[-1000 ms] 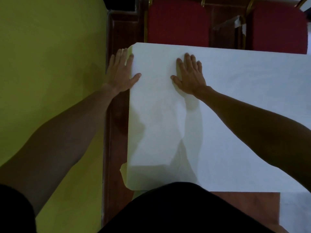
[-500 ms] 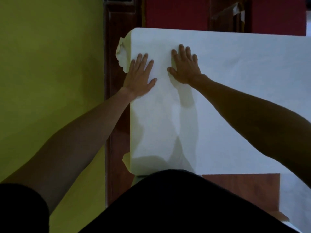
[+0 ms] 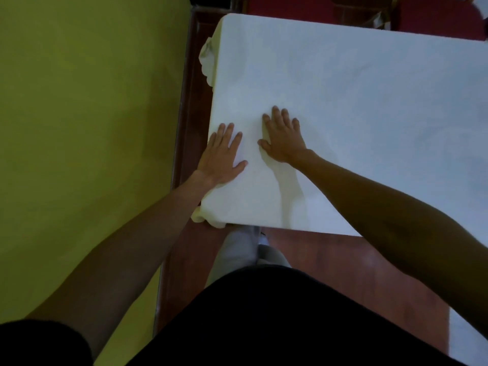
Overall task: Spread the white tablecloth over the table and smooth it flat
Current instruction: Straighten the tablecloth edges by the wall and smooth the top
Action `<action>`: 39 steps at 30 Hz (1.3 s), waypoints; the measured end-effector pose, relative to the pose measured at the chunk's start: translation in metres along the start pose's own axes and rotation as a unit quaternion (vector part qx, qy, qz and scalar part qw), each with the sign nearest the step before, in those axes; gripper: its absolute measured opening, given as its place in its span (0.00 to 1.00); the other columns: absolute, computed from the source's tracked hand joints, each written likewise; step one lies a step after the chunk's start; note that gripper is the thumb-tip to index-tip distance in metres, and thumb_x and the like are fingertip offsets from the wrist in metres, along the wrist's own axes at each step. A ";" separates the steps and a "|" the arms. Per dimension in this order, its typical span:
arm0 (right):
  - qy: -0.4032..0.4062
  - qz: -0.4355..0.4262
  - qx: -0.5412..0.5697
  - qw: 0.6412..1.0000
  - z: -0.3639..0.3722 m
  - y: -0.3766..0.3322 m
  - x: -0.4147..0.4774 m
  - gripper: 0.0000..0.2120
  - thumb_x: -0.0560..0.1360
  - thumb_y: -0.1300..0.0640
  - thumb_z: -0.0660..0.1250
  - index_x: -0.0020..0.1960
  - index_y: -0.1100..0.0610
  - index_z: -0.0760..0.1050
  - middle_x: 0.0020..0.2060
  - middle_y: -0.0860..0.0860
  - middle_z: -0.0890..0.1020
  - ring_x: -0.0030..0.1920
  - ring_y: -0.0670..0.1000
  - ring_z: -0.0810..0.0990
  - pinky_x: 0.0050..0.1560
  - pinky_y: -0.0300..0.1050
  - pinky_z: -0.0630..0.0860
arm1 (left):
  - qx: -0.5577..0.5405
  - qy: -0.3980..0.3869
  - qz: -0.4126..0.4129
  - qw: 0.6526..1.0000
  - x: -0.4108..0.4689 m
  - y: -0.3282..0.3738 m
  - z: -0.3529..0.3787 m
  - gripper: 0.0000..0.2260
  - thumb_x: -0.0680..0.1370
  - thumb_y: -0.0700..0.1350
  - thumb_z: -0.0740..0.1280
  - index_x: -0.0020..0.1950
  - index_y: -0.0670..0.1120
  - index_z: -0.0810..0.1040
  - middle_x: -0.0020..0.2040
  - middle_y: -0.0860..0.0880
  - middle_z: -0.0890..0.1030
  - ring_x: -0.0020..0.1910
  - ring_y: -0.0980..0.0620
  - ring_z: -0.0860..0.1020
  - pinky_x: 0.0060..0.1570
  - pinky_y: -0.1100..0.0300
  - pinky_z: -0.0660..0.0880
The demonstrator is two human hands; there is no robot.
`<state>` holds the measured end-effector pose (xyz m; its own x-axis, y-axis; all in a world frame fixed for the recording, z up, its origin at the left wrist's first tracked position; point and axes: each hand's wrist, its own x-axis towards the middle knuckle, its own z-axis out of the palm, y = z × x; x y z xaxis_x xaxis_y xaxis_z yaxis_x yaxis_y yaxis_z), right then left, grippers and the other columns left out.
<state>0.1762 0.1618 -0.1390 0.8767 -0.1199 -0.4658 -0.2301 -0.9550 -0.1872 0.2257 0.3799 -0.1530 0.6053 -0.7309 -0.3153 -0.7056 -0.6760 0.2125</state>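
- The cloth (image 3: pixel 343 101) lies over the table, which is hidden beneath it. It covers the top from near edge to far edge and drops over the left edge.
- The left hand (image 3: pixel 221 157) lies flat on the cloth at the left edge, close to the near-left corner. Its fingers are straight and slightly spread, and it grasps nothing.
- The right hand (image 3: pixel 284 138) lies just beside it, further in. Its palm is down and its fingers are extended, and it presses the cloth without holding it.
- The spreading looks done here, so the step in hand is judged to be smoothing.
- Cloth bunches at the far-left corner (image 3: pixel 208 59) and the near-left corner (image 3: pixel 206 217), and faint creases show toward the middle.
- The next move likely calls for flat palms swept outward with light, even pressure so the cloth does not drag. The bunched corners would need a pinch and a tug.
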 end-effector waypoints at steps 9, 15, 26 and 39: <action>0.020 -0.003 -0.010 1.000 0.086 -0.045 -0.129 0.36 0.83 0.41 0.55 0.82 0.60 0.49 0.81 0.65 0.47 0.80 0.68 0.45 0.78 0.70 0.48 | -0.021 -0.005 -0.004 1.000 -0.126 0.046 0.048 0.37 0.79 0.62 0.60 0.81 0.43 0.56 0.82 0.38 0.51 0.81 0.36 0.49 0.77 0.38 0.54; 0.038 0.003 -0.010 0.999 0.116 -0.082 -0.159 0.36 0.81 0.37 0.51 0.80 0.61 0.57 0.80 0.67 0.53 0.80 0.69 0.50 0.75 0.75 0.50 | 0.017 -0.008 0.029 0.999 -0.176 0.029 0.062 0.35 0.79 0.58 0.61 0.82 0.46 0.55 0.82 0.41 0.50 0.81 0.40 0.48 0.76 0.38 0.56; 0.085 -0.052 -0.075 0.992 0.110 -0.126 -0.105 0.46 0.77 0.26 0.48 0.81 0.59 0.52 0.81 0.65 0.51 0.80 0.67 0.49 0.75 0.75 0.48 | -0.232 -0.015 -0.109 0.966 -0.198 -0.060 0.081 0.36 0.80 0.53 0.67 0.82 0.44 0.53 0.82 0.44 0.56 0.80 0.45 0.57 0.76 0.47 0.62; 0.194 -0.060 -0.106 0.973 0.128 -0.161 -0.063 0.48 0.76 0.23 0.47 0.82 0.57 0.51 0.82 0.61 0.50 0.81 0.65 0.47 0.76 0.74 0.46 | -0.284 0.121 -0.007 0.951 -0.165 -0.064 0.120 0.22 0.73 0.59 0.72 0.56 0.43 0.79 0.51 0.50 0.79 0.43 0.54 0.79 0.37 0.59 0.76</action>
<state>0.1043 0.3577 -0.1902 0.9950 -0.0577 -0.0821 -0.0595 -0.9980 -0.0191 0.1267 0.5555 -0.2259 0.7283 -0.6757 -0.1138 -0.4256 -0.5762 0.6977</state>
